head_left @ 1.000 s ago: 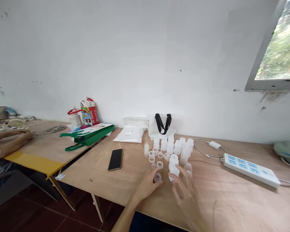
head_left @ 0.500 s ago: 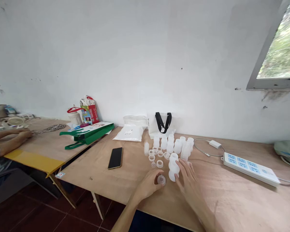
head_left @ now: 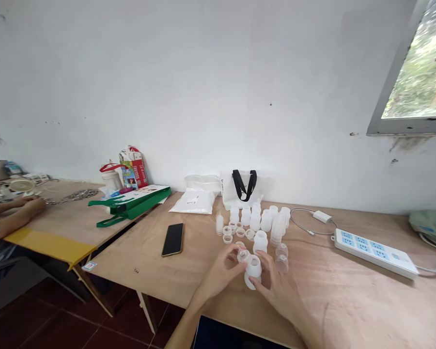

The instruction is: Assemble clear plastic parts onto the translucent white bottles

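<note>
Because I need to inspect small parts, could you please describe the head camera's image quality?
In the head view, the window is overexposed, its foliage washed out; the wide lens bows the edges of the plywood table; the translucent bottle in the right hand and the small clear cup in the left hand look low in contrast but fairly sharp.

wht wall, red tile flr, window

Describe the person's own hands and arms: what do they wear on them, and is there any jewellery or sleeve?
The left hand and right hand are bare: no gloves, and no ring, watch or bracelet shows. Both forearms are uncovered, with no sleeve in view. A dark navy patch below the table edge may be clothing; the view cannot settle it.
</note>
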Demonstrator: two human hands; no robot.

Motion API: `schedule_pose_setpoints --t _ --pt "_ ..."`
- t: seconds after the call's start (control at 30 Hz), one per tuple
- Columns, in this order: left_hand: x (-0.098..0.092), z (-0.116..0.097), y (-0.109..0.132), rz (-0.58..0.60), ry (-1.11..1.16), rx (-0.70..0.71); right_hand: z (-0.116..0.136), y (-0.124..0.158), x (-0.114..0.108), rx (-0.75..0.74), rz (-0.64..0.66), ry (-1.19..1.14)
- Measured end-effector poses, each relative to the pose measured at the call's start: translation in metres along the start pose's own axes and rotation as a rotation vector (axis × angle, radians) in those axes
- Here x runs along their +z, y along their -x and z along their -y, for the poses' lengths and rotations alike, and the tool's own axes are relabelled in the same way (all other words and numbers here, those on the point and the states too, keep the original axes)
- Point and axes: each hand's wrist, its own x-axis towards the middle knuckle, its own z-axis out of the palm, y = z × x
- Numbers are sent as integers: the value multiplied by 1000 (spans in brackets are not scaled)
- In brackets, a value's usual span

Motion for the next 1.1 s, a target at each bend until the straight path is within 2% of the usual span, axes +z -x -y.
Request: schedule_pose_setpoints --t 0.13,0.43,0.7,0.83,0.93,1.03,1.1 --pt "11 -2 2 39 -80 35 10 0 -5 47 93 -81" --pt "21 -2 6 60 -151 78 13 2 -13 -25 217 -268" --pt "28 8 3 106 81 85 9 0 -18 -187 45 -220" --pt "36 10 3 155 182 32 5 -4 -14 -158 -65 -181" --pt "41 15 3 196 259 -22 4 -5 -14 -120 -93 -193" --pt "41 14 3 248 198 -57 5 -7 -20 -94 -76 -246" --pt "37 7 4 221 65 -39 7 -8 -25 -70 -53 -272"
